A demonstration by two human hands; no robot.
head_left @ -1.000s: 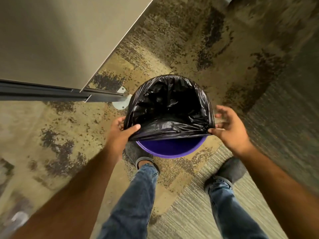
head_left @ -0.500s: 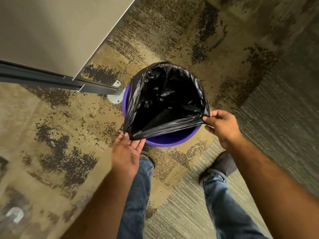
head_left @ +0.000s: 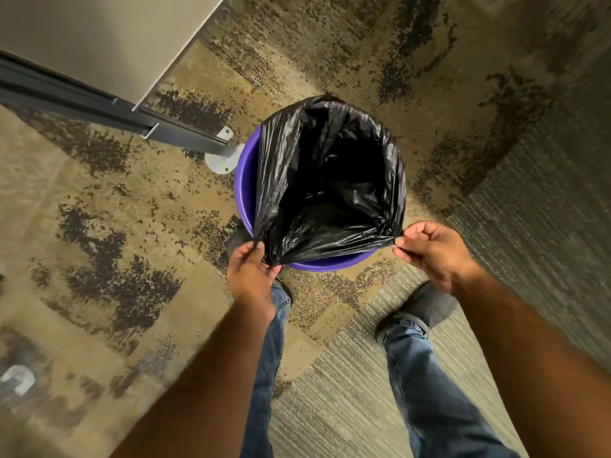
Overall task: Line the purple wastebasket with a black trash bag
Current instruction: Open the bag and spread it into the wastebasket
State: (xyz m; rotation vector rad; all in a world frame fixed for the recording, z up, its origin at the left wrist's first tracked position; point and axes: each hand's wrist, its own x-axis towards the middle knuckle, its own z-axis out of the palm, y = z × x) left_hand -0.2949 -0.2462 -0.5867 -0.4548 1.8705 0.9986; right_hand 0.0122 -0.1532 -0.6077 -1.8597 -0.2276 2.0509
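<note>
The purple wastebasket (head_left: 245, 180) stands on the carpet in front of my feet. A black trash bag (head_left: 330, 180) sits inside it with its mouth spread open. The bag covers the far and right rim, while the purple rim shows bare on the left and along the near edge. My left hand (head_left: 252, 272) pinches the bag's near-left corner just outside the rim. My right hand (head_left: 433, 249) pinches the bag's near-right corner, holding the near edge taut between both hands.
A grey partition panel (head_left: 99, 38) with a dark metal rail (head_left: 99, 110) ends at a round floor foot (head_left: 221, 160) touching the basket's left side. My two shoes (head_left: 426, 305) stand just behind the basket on patterned carpet.
My left hand has gone from an open touch under the bag's edge to a pinch on its near-left corner. The view has shifted, and more purple rim shows on the left.
</note>
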